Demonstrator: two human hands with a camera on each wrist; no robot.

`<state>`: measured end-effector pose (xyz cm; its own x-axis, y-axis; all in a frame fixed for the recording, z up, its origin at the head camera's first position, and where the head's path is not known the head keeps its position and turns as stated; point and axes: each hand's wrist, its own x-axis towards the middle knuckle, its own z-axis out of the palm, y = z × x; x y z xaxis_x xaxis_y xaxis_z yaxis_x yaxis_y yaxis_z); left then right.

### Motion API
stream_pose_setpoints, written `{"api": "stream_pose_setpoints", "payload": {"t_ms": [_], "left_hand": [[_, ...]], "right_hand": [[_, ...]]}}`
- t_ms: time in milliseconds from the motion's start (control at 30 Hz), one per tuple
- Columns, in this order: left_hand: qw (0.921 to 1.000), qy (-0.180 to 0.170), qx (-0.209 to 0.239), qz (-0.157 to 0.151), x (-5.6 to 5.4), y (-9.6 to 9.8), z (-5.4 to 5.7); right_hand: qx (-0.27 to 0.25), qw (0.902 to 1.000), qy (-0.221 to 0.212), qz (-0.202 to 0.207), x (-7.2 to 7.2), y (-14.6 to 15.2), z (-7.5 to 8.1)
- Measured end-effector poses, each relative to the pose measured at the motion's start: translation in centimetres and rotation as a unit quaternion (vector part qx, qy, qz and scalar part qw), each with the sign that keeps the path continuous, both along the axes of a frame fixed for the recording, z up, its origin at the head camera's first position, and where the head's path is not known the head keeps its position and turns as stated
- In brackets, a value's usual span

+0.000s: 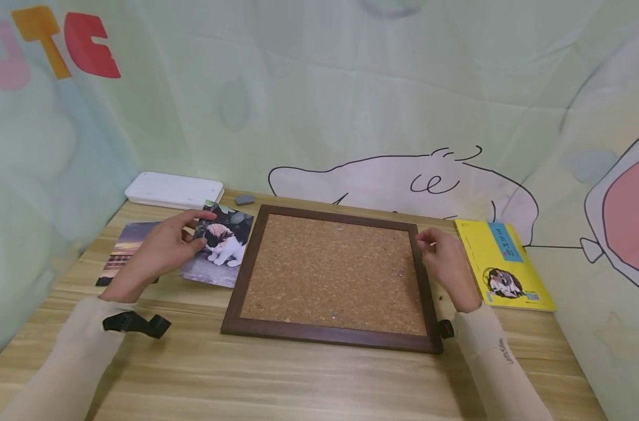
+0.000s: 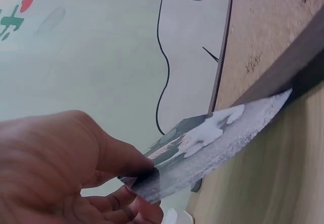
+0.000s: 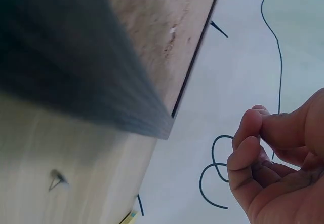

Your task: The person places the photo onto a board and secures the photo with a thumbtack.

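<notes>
My left hand pinches a photo of a cat between thumb and fingers. The photo is tilted in the left wrist view, its far end overlapping the frame's side. A cork board with a dark brown wooden frame lies flat on the table, several small pins stuck in it. Beside the board's right edge, my right hand has its fingers curled with thumb and fingertips together. In the right wrist view I cannot tell whether these fingertips hold anything small. A loose pushpin lies on the table near the frame.
Under the left forearm lies a sunset photo. A white case and a grey eraser-like block sit at the back left. A yellow booklet lies at the right. Printed cloth walls close off the back and sides.
</notes>
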<state>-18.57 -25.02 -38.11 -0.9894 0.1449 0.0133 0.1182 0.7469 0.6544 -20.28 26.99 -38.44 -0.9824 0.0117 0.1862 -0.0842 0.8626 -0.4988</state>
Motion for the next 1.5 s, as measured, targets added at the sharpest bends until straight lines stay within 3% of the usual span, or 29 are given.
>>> {"api": "stream_pose_setpoints", "payload": {"t_ms": [433, 567, 767, 1000, 1500], "left_hand": [[0.9995, 0.015, 0.029, -0.007, 0.4, 1.9, 1.4], [0.9987, 0.027, 0.042, -0.008, 0.8, 2.6, 2.0], [0.9948, 0.01, 0.101, -0.012, 1.4, 3.6, 2.5], [0.9921, -0.005, 0.125, -0.015, 1.2, 4.7, 2.2], [0.9862, -0.032, 0.151, -0.059, 0.0, 7.8, 0.6]], "right_hand": [[-0.013, 0.9988, 0.047, 0.012, 0.0, -2.0, 0.8], [-0.041, 0.9987, 0.026, 0.013, 0.0, -2.5, 0.8], [-0.079, 0.9966, -0.003, 0.023, -0.1, -3.2, 0.8], [-0.098, 0.9945, -0.018, 0.033, -0.5, -4.5, 0.9], [-0.129, 0.9898, -0.02, 0.057, -1.0, -6.6, 0.4]]}}
